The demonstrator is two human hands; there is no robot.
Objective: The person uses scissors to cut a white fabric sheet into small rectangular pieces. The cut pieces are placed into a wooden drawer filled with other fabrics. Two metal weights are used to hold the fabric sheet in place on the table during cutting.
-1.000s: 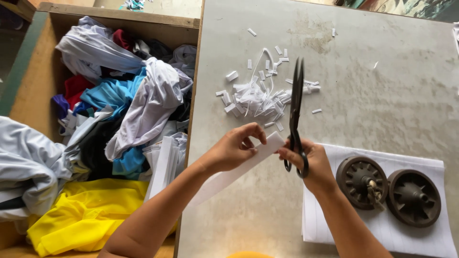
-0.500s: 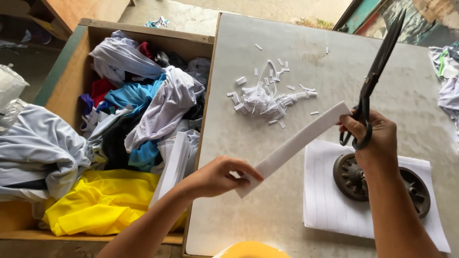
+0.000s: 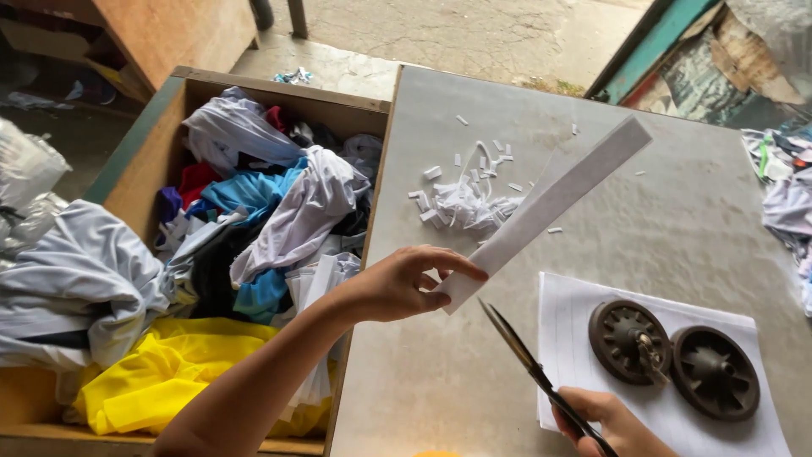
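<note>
Scissors (image 3: 541,381) dropped low since earlier frame | right hand (image 3: 613,423) grips handles | left hand (image 3: 406,283) pinches white strip (image 3: 545,211) | paper scraps (image 3: 465,199) beyond left hand

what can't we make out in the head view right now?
- Right hand: cut off by the bottom edge, so its grip on the scissors handles is out of frame.
- Paper stack: the middle is covered by two dark wheels.
- Lower clothes in the wooden box: buried under the top garments.
- Paper scraps: too small to count.
- Left hand: its thumb side hides the end of the white strip.
</note>
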